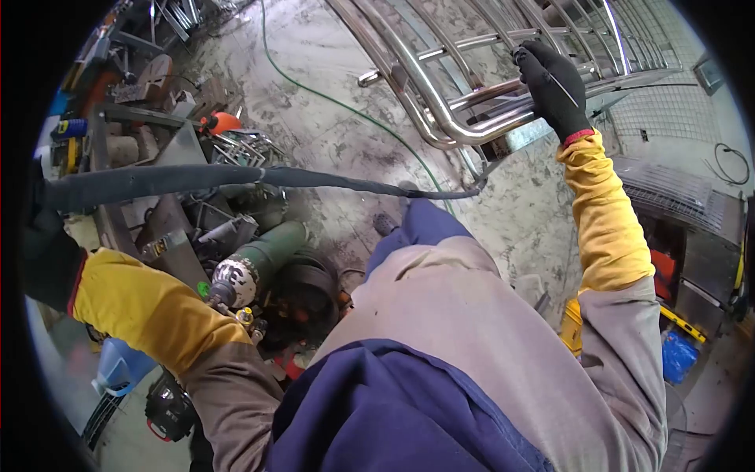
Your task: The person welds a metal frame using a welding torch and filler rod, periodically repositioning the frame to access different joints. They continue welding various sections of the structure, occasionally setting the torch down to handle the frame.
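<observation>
Right hand (553, 82) on steel railing (440, 110)

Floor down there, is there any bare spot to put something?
Yes: the bare concrete floor between the green hose and the orange helmet, and the strip beside the steel railing. It is crowded lower left, around the gas cylinder, black coil and scrap metal.

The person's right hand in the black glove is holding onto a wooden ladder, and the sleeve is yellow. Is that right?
Not quite. The head view shows the right hand in its black glove gripping a shiny metal railing made of bent steel tubes, not a wooden ladder. The rest is right: the sleeve is yellow.
</observation>
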Motion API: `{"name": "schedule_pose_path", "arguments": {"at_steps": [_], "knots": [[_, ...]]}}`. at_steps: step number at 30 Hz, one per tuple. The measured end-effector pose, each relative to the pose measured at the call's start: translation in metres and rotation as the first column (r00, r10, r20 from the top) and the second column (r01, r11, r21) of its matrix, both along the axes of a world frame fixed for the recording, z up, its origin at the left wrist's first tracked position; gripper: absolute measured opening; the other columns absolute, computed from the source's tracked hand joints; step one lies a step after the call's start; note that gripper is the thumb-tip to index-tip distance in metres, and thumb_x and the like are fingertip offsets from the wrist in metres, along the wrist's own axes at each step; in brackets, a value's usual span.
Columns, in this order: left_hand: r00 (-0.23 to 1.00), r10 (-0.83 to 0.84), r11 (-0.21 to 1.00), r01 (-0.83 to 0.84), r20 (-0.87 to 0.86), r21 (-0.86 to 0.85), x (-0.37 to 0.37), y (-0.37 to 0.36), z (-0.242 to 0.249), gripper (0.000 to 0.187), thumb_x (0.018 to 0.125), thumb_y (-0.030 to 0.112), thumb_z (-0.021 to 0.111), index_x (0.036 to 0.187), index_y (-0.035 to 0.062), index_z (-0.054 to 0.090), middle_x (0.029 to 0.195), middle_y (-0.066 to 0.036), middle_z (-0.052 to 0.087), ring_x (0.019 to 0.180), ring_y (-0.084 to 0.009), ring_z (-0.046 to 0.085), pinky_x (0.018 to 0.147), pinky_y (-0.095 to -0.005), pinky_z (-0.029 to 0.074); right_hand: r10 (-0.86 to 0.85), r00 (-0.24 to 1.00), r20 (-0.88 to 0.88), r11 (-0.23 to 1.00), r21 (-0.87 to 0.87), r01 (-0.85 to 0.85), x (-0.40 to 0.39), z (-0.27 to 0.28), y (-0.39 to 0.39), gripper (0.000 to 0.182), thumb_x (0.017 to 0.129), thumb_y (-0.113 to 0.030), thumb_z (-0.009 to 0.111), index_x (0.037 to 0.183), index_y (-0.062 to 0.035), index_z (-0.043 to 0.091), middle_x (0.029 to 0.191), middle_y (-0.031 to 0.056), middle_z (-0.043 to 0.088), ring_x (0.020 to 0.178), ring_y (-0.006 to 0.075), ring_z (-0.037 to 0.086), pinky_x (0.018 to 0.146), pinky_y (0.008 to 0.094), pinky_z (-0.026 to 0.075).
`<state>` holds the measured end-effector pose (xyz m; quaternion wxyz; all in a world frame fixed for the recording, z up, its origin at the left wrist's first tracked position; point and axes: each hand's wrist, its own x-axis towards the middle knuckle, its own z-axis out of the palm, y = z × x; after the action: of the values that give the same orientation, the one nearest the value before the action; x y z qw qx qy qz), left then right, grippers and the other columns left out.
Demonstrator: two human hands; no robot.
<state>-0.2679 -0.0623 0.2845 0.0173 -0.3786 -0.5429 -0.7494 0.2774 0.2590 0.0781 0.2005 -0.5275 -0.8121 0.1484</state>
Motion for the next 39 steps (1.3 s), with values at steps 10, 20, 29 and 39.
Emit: {"name": "schedule_pose_path", "arguments": {"at_steps": [10, 20, 29, 39], "knots": [[0.754, -0.099, 0.956, -0.11, -0.65, -0.273, 0.032, -0.059, 0.104, 0.041, 0.107, -0.002, 0.045, 0.147, -0.01, 0.053, 0.142, -0.019, 0.068, 0.126, -0.0217, 0.069, 0.113, -0.0347, 0.054, -0.012, 0.394, -0.919, 0.909, -0.174, -0.378, 0.025, 0.015, -0.008, 0.041, 0.113, -0.031, 0.053, 0.133, 0.0012, 0.068, 0.126, 0.0151, 0.074, 0.114, 0.0263, 0.072, 0.099, 0.0411, 0.057], [0.166, 0.137, 0.804, -0.595, -0.977, 0.011, 0.132, -0.127, 0.231, 0.039, 0.105, 0.003, 0.055, 0.144, -0.005, 0.053, 0.139, -0.014, 0.062, 0.125, -0.0208, 0.062, 0.108, -0.032, 0.05, -0.4, 0.091, -0.912, 0.885, -0.411, -0.218, 0.212, -0.112, -0.159, 0.036, 0.11, -0.037, 0.055, 0.117, -0.0048, 0.069, 0.11, 0.0113, 0.069, 0.097, 0.0278, 0.068, 0.09, 0.0426, 0.055], [0.072, 0.351, 0.81, -0.523, -0.934, 0.265, 0.23, -0.087, 0.294, 0.029, 0.107, 0.009, 0.056, 0.134, -0.0029, 0.056, 0.125, -0.012, 0.062, 0.111, -0.0196, 0.061, 0.097, -0.0322, 0.051, -0.288, 0.746, -0.6, 0.832, -0.543, -0.116, 0.191, -0.31, -0.214, 0.04, 0.11, -0.034, 0.054, 0.122, -0.0024, 0.074, 0.123, 0.0135, 0.074, 0.12, 0.0244, 0.065, 0.106, 0.0379, 0.048], [0.042, 0.415, 0.793, -0.506, -0.909, 0.339, 0.281, -0.071, 0.345, 0.021, 0.109, 0.015, 0.056, 0.122, -0.0007, 0.06, 0.109, -0.009, 0.063, 0.095, -0.0183, 0.061, 0.084, -0.0324, 0.051, -0.207, 0.699, -0.685, 0.935, -0.348, -0.064, 0.133, -0.31, -0.196, 0.037, 0.114, -0.028, 0.051, 0.128, -0.0008, 0.071, 0.122, 0.0106, 0.074, 0.113, 0.02, 0.067, 0.104, 0.0342, 0.049]]}}
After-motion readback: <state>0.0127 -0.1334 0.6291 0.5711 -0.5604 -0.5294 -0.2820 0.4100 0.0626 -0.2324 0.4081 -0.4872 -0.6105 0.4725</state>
